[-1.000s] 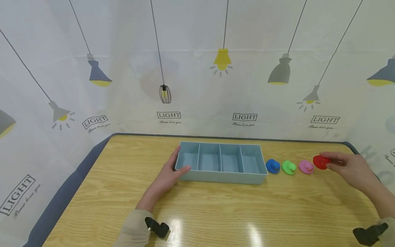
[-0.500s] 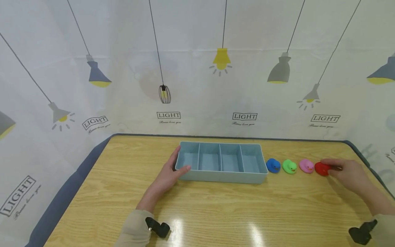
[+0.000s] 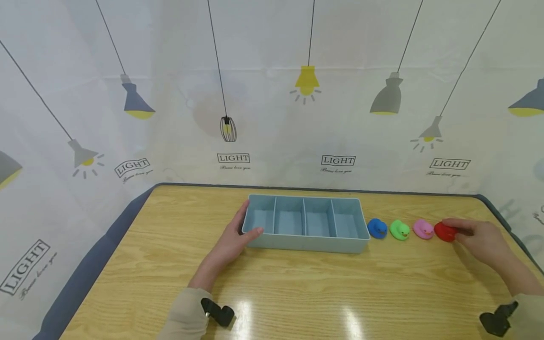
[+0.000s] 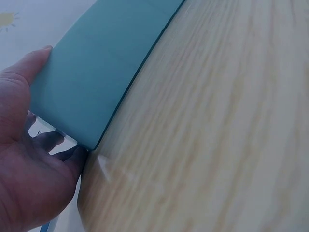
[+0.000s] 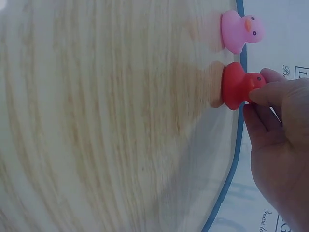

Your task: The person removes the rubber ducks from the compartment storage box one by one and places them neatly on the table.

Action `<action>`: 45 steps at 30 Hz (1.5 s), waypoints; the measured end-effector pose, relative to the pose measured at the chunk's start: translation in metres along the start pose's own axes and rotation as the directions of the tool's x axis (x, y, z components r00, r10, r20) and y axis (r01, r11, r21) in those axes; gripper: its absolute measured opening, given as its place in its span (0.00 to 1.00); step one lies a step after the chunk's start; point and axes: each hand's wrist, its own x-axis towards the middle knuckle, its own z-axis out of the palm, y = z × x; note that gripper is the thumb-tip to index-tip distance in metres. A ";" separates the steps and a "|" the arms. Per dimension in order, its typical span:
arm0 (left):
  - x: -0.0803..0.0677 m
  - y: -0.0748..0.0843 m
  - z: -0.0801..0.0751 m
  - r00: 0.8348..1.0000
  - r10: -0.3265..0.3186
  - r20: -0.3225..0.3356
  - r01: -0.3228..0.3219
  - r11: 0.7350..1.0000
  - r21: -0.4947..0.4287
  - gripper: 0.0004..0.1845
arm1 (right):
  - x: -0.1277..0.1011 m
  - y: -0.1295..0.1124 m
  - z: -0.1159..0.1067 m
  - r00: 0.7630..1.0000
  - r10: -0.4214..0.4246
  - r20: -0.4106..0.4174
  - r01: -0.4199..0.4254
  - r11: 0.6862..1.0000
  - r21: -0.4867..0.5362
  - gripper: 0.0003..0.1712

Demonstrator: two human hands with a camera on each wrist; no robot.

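A light-blue box [image 3: 306, 242] with several compartments sits toward the back of the wooden table. My left hand [image 3: 227, 242] holds its left end, with the thumb over the front rim and the fingers along the end wall. In the left wrist view that thumb [image 4: 35, 64] lies against the box wall [image 4: 104, 67]. With thumb and fingers of my right hand [image 3: 484, 238] I pinch a red rubber duck [image 3: 444, 232] by its head. In the right wrist view the duck's base [image 5: 231, 86] is down on the tabletop, beside a pink rubber duck [image 5: 236, 31].
Blue [image 3: 377, 228], green [image 3: 399, 230] and pink [image 3: 423, 229] rubber ducks form a row between the box and the red one. A dark-blue edge [image 3: 425, 192] borders the table [image 3: 297, 288]. Behind it hangs a white cloth [image 3: 272, 118] printed with lamps.
My right hand has brought the red duck down and slightly nearer, level with the row. The left hand and the box have stayed in place.
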 end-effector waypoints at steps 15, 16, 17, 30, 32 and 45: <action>-0.008 0.004 -0.009 1.000 -0.007 -0.005 0.007 1.000 0.016 0.47 | 0.001 -0.002 0.004 0.997 -0.036 -0.069 0.038 0.999 0.021 0.21; -0.008 0.004 -0.010 1.000 -0.007 -0.006 0.007 1.000 0.020 0.47 | 0.000 -0.002 0.004 0.997 -0.029 -0.073 0.032 0.999 0.039 0.21; -0.008 0.004 -0.010 1.000 -0.007 -0.005 0.007 1.000 0.021 0.47 | 0.000 -0.003 0.004 0.997 -0.022 -0.077 0.026 0.998 0.056 0.22; -0.009 0.000 -0.013 1.000 -0.008 -0.012 0.008 0.999 0.041 0.47 | -0.002 -0.010 0.004 0.999 0.024 -0.046 -0.022 0.998 0.055 0.23; -0.010 0.001 -0.013 1.000 -0.008 -0.011 0.008 0.999 0.040 0.47 | -0.002 -0.010 0.004 0.999 0.033 -0.037 -0.030 0.998 0.057 0.23; -0.012 -0.001 -0.015 1.000 -0.010 -0.024 0.011 0.999 0.047 0.47 | 0.006 -0.010 0.010 0.998 0.019 -0.060 -0.017 0.999 0.031 0.20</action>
